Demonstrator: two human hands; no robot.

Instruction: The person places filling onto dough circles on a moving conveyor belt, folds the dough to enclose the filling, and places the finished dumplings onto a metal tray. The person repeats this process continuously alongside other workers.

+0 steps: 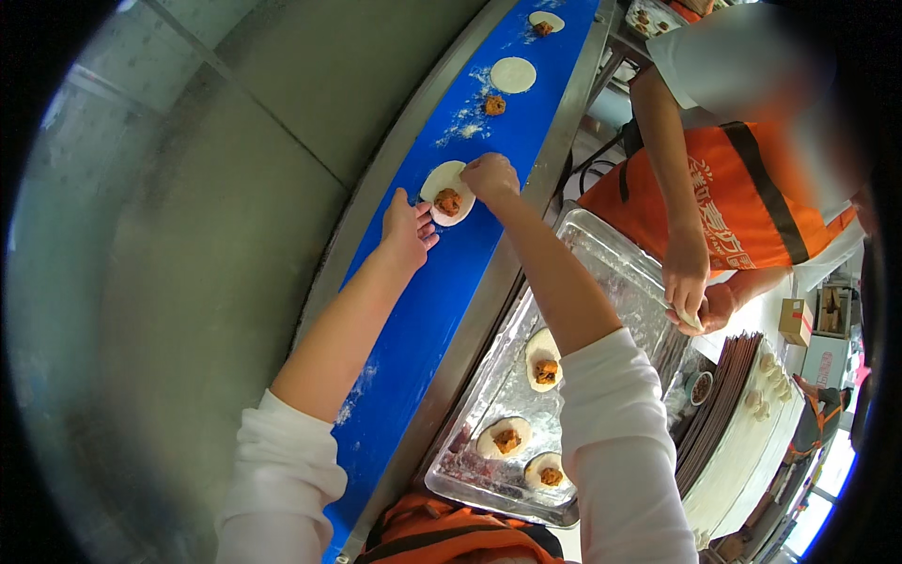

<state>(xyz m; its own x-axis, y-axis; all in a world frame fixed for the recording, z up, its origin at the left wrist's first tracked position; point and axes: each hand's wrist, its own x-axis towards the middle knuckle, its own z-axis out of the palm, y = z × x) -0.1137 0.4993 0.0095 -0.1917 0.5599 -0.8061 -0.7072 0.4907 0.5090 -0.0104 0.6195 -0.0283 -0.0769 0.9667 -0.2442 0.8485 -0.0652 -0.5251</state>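
A flat white dough round lies on the blue conveyor belt with a lump of orange-brown filling on it. My left hand is at the round's lower left edge, palm turned up and fingers stretched apart. On the upper right, my right hand has its fingers curled in and pinched at the dough's edge. Farther up the belt is a bare dough round, with a separate lump of filling just below it. At the far end sits another dough round with filling partly on it.
Right of the belt, a metal tray holds several filled dough rounds. Beyond it, a co-worker in an orange apron holds a piece of dough. Stacked boards and a small bowl stand at lower right. Flour dusts the belt.
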